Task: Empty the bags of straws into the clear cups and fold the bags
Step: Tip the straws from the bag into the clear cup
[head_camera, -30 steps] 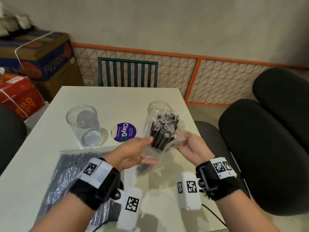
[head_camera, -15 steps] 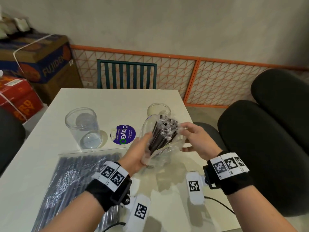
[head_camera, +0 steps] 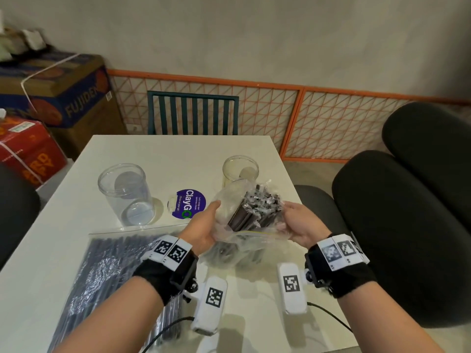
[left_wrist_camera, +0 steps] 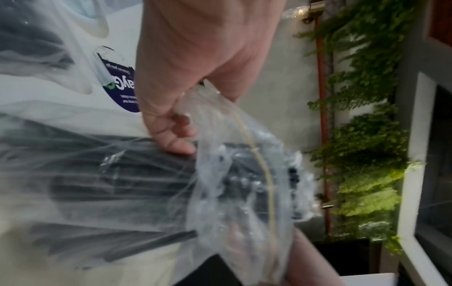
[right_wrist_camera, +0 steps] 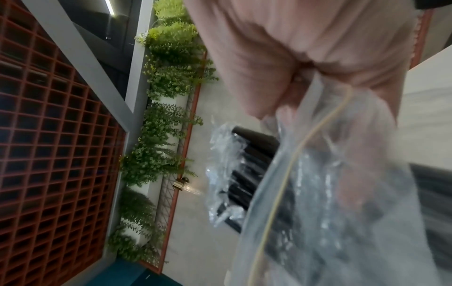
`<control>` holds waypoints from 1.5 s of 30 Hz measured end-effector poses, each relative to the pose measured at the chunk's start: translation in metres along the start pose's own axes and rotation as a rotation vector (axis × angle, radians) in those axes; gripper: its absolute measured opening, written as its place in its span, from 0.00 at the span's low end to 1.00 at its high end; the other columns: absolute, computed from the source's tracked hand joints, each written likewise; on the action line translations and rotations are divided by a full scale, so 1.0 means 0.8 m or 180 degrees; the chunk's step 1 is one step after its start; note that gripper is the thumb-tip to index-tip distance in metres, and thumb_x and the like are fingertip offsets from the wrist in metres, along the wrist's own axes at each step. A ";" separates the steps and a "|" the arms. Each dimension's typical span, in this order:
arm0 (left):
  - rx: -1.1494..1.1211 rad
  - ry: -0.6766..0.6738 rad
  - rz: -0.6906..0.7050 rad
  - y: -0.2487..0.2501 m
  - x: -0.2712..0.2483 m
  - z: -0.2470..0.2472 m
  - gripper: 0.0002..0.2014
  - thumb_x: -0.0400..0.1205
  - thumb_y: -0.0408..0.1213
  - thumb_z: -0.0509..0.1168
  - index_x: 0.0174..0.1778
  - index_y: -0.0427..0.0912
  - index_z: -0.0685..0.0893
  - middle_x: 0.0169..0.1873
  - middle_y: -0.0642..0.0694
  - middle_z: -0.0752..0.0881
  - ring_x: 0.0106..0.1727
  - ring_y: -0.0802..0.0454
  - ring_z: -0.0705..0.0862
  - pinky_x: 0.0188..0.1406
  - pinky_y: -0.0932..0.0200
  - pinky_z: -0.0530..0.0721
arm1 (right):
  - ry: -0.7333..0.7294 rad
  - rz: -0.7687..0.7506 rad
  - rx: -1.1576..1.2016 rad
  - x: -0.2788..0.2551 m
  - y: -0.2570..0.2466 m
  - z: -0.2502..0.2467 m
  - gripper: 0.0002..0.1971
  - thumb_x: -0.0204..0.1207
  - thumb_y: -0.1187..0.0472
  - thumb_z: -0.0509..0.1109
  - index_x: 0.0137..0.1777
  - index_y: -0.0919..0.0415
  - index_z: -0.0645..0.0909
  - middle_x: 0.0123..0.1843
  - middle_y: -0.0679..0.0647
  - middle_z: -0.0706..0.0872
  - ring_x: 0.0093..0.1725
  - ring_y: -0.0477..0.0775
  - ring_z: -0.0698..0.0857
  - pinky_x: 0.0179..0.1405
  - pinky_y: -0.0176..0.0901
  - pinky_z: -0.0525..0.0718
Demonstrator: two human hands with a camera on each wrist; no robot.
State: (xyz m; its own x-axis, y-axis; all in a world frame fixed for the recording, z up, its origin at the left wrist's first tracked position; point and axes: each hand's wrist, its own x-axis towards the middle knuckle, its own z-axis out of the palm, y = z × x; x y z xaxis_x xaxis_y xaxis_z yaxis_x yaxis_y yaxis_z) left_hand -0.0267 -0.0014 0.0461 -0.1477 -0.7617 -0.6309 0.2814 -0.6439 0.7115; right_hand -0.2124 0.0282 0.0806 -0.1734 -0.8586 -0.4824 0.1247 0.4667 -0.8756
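Both hands hold a clear plastic bag (head_camera: 229,233) of black wrapped straws (head_camera: 252,212) above the table, straw ends poking out of the bag mouth toward the far side. My left hand (head_camera: 204,225) grips the bag's left side, its fingers curled into the plastic (left_wrist_camera: 176,135). My right hand (head_camera: 298,225) grips the right side (right_wrist_camera: 293,92). Just beyond the straws stands an empty clear cup (head_camera: 240,170). A second, wider clear cup (head_camera: 126,194) stands at the left. A full flat bag of black straws (head_camera: 107,271) lies under my left forearm.
A round purple ClayGo sticker (head_camera: 187,203) lies between the cups on the white table (head_camera: 178,154). Black padded chairs (head_camera: 407,225) crowd the right side, a teal chair (head_camera: 193,113) stands at the far edge, and cardboard boxes (head_camera: 51,98) sit to the left.
The bag has tilted over, so the straw ends now point away toward the right cup. Both hands slid lower along the bag, and the plastic has bunched back from the straw ends.
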 end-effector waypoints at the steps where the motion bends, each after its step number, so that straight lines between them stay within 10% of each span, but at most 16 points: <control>1: 0.0128 -0.0057 -0.0067 -0.001 -0.007 -0.002 0.18 0.80 0.51 0.63 0.53 0.37 0.79 0.44 0.38 0.85 0.45 0.40 0.87 0.48 0.43 0.86 | 0.0091 -0.0050 -0.0037 0.002 0.000 0.000 0.18 0.86 0.66 0.53 0.32 0.62 0.69 0.26 0.54 0.68 0.11 0.41 0.69 0.24 0.37 0.81; 3: 0.0399 -0.0035 -0.0225 -0.006 -0.021 -0.006 0.22 0.76 0.56 0.67 0.59 0.46 0.76 0.55 0.39 0.79 0.57 0.36 0.82 0.47 0.40 0.88 | 0.0186 -0.0149 -0.0064 0.003 0.001 0.002 0.19 0.85 0.67 0.54 0.30 0.63 0.70 0.23 0.54 0.70 0.11 0.42 0.73 0.38 0.55 0.87; 7: -0.0261 -0.0418 -0.0561 -0.023 -0.036 -0.003 0.05 0.81 0.36 0.65 0.45 0.38 0.81 0.51 0.35 0.80 0.50 0.38 0.81 0.28 0.43 0.88 | 0.0152 0.0025 -0.0166 0.005 0.002 0.011 0.20 0.83 0.69 0.55 0.26 0.61 0.69 0.20 0.53 0.73 0.16 0.48 0.75 0.17 0.38 0.77; 13: -0.0580 0.0162 -0.0362 -0.035 0.005 -0.012 0.14 0.82 0.19 0.47 0.38 0.31 0.75 0.32 0.37 0.73 0.25 0.47 0.76 0.13 0.58 0.82 | -0.0715 0.0671 -0.0077 -0.006 -0.010 0.016 0.18 0.76 0.56 0.59 0.27 0.62 0.77 0.15 0.53 0.75 0.12 0.50 0.75 0.20 0.34 0.82; 17: -0.0365 0.0344 -0.0366 -0.042 0.012 -0.012 0.09 0.83 0.29 0.50 0.46 0.35 0.75 0.29 0.42 0.75 0.16 0.52 0.73 0.16 0.60 0.81 | -0.0758 0.0591 -0.0407 0.001 -0.006 0.003 0.31 0.75 0.31 0.56 0.34 0.60 0.82 0.23 0.53 0.85 0.22 0.51 0.85 0.31 0.43 0.86; 19: -0.0199 0.0102 -0.0319 -0.041 0.006 -0.009 0.14 0.83 0.40 0.55 0.63 0.40 0.71 0.46 0.39 0.83 0.30 0.46 0.81 0.24 0.54 0.86 | -0.0624 0.0300 -0.0931 0.009 -0.001 -0.004 0.31 0.62 0.28 0.69 0.49 0.55 0.86 0.40 0.54 0.92 0.40 0.58 0.90 0.46 0.53 0.81; 21: 0.0276 0.0091 0.0090 -0.033 0.002 -0.010 0.23 0.83 0.47 0.57 0.73 0.56 0.60 0.63 0.43 0.75 0.52 0.39 0.82 0.37 0.42 0.88 | -0.0378 0.0132 -0.1087 0.014 0.001 -0.008 0.27 0.60 0.31 0.71 0.48 0.51 0.87 0.49 0.55 0.91 0.50 0.62 0.90 0.52 0.61 0.79; 25: 0.0924 -0.0050 0.0659 0.000 0.001 -0.013 0.26 0.75 0.59 0.65 0.68 0.68 0.67 0.70 0.51 0.75 0.67 0.41 0.77 0.32 0.49 0.88 | -0.0208 0.0220 -0.0893 0.023 0.008 -0.002 0.22 0.70 0.39 0.71 0.44 0.61 0.85 0.37 0.57 0.90 0.33 0.54 0.89 0.36 0.47 0.85; 28: 0.1100 -0.0443 0.0344 0.000 -0.007 -0.009 0.16 0.75 0.53 0.67 0.58 0.56 0.83 0.63 0.45 0.83 0.65 0.39 0.80 0.34 0.50 0.89 | -0.0228 0.0281 -0.0823 0.028 0.028 0.006 0.27 0.71 0.39 0.69 0.55 0.64 0.83 0.44 0.64 0.92 0.44 0.65 0.90 0.55 0.69 0.82; 31: 0.0765 -0.0265 0.0297 -0.013 -0.001 -0.007 0.10 0.83 0.35 0.58 0.42 0.44 0.85 0.48 0.39 0.86 0.49 0.40 0.85 0.44 0.43 0.87 | -0.0042 0.0389 -0.0385 0.015 0.024 0.011 0.25 0.78 0.45 0.64 0.62 0.67 0.80 0.48 0.62 0.90 0.49 0.60 0.89 0.61 0.60 0.84; 34: -0.0184 0.0053 0.0094 -0.026 0.014 -0.012 0.10 0.86 0.33 0.55 0.49 0.36 0.82 0.45 0.38 0.83 0.48 0.42 0.84 0.52 0.38 0.86 | -0.0045 0.0344 -0.0301 -0.001 0.025 0.003 0.27 0.74 0.39 0.66 0.59 0.62 0.81 0.55 0.58 0.88 0.56 0.60 0.85 0.55 0.57 0.85; 38: -0.0990 0.0169 -0.0165 -0.043 0.015 -0.008 0.11 0.88 0.35 0.50 0.53 0.33 0.76 0.50 0.33 0.79 0.54 0.39 0.82 0.30 0.42 0.90 | -0.0233 0.0693 -0.0325 -0.016 0.044 -0.007 0.11 0.81 0.54 0.64 0.55 0.62 0.77 0.49 0.55 0.81 0.46 0.58 0.80 0.45 0.55 0.84; 41: -0.1643 -0.0137 -0.0519 -0.053 0.006 -0.012 0.10 0.88 0.29 0.48 0.42 0.36 0.71 0.35 0.37 0.74 0.35 0.49 0.75 0.19 0.39 0.85 | -0.0077 0.0866 0.0378 -0.002 0.051 -0.006 0.09 0.84 0.71 0.50 0.47 0.66 0.72 0.50 0.65 0.81 0.45 0.65 0.83 0.47 0.67 0.85; 45: -0.1046 -0.0263 -0.0729 -0.046 0.000 -0.030 0.15 0.87 0.31 0.52 0.70 0.40 0.67 0.59 0.33 0.77 0.51 0.35 0.83 0.19 0.38 0.86 | -0.0089 0.1018 0.0716 0.014 0.060 -0.001 0.15 0.79 0.74 0.50 0.61 0.69 0.73 0.66 0.73 0.78 0.61 0.77 0.81 0.49 0.75 0.84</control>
State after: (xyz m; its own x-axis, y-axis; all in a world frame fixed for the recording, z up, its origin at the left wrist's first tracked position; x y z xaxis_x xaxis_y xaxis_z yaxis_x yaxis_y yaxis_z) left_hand -0.0140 0.0244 0.0124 -0.3138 -0.6131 -0.7250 0.5184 -0.7503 0.4102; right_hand -0.2095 0.0410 0.0330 -0.0648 -0.6842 -0.7264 0.3797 0.6563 -0.6520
